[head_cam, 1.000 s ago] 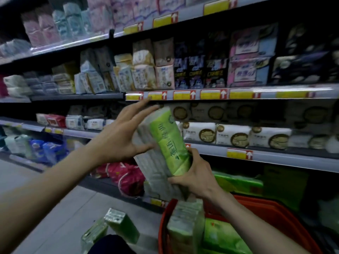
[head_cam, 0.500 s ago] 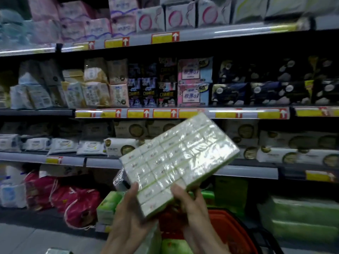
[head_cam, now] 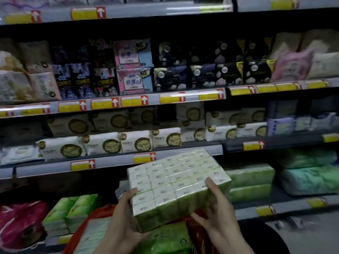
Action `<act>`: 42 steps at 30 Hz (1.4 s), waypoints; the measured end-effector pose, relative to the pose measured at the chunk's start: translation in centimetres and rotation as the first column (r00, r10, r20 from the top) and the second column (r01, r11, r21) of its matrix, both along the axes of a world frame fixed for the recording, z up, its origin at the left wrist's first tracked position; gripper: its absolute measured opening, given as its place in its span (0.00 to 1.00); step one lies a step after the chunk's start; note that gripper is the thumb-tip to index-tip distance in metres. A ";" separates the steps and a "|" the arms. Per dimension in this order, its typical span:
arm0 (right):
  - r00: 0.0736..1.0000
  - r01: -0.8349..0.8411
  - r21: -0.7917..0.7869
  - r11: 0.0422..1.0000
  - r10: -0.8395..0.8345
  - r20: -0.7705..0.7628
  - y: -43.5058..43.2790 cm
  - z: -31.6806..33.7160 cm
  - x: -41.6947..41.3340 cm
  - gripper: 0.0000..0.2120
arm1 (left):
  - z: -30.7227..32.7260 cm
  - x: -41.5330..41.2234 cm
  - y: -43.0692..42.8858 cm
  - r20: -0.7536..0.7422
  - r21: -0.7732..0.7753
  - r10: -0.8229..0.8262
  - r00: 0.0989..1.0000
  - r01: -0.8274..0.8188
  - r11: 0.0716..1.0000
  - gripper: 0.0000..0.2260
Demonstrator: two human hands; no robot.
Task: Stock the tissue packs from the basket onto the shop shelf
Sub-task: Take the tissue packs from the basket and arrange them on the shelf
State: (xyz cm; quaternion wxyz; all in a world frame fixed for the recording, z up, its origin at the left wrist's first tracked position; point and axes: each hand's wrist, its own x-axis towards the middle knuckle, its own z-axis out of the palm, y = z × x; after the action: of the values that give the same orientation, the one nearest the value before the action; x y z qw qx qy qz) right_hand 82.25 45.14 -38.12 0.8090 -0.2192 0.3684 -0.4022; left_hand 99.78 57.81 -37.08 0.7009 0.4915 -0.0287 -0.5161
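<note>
Left grip [head_cam: 122,219] was curled round the near left corner of the tissue pack [head_cam: 176,182], thumb on top and fingers beneath, grasping it firmly. The pack, a clear-wrapped block of small white-and-green packets, lay nearly flat between the two grips. It was above the red basket [head_cam: 199,235], where more green packs [head_cam: 165,239] waited. Right grip [head_cam: 218,213] clasped the pack's right end, thumb over the upper face and fingers under it.

Half a second before, the pack had stood higher and steeply tilted against the middle shelves. Now it had come lower and levelled, and the view had swung right. The stacked green bundles [head_cam: 251,182] on the lower shelf [head_cam: 275,208] therefore showed just beyond its far corner. That suggested the lift out of the basket was finished and the placing was under way. Room seemed to lie just left of that stack, though the dimness made it hard to judge. The pack touched no shelf yet.
</note>
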 end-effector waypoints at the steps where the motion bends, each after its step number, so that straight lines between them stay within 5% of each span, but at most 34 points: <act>1: 0.999 0.035 0.034 0.999 -0.034 -0.021 -1.0 -0.4 -0.5 0.26 | -0.4 -0.4 -1.1 0.000 0.032 -0.024 1.000 0.024 0.999 0.20; 8: 0.971 0.238 0.190 0.952 -0.233 -0.049 -9.4 -3.3 -4.0 0.23 | -3.7 -4.3 -11.2 -0.058 0.154 -0.246 0.968 0.252 0.955 0.25; 11: 0.913 0.409 0.205 0.889 -0.400 -0.083 -14.0 -5.7 -4.8 0.36 | -5.1 -6.0 -15.7 -0.105 0.149 -0.311 0.945 0.324 0.934 0.27; 18: 0.590 0.805 0.229 0.548 -0.779 -0.210 -30.8 -16.5 -7.3 0.42 | -7.3 -9.8 -24.2 -0.209 0.198 -0.425 0.881 0.464 0.864 0.29; 22: 0.542 0.832 0.301 0.466 -0.799 -0.262 -29.4 -13.4 -8.6 0.34 | -9.5 -11.1 -27.8 -0.258 0.233 -0.436 0.862 0.494 0.838 0.29; 30: 0.582 0.814 0.190 0.550 -0.771 -0.260 -32.6 -12.6 -10.7 0.37 | -11.9 -13.5 -32.7 -0.422 0.189 -0.394 0.816 0.505 0.842 0.31; 38: 0.602 0.799 0.226 0.558 -0.752 -0.270 -34.7 -15.4 -11.8 0.39 | -14.3 -13.2 -36.5 -0.351 0.219 -0.436 0.829 0.525 0.822 0.29; 42: 0.710 0.705 0.206 0.679 -0.669 -0.220 -36.7 -18.1 -11.6 0.45 | -14.8 -12.5 -38.2 -0.305 0.254 -0.421 0.854 0.499 0.828 0.26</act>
State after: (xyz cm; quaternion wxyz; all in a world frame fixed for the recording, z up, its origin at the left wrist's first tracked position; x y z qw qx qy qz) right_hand 70.61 8.47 -56.26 0.5954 0.0246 0.5262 -0.6067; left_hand 87.31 19.56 -51.85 0.4626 0.5133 0.0215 -0.7226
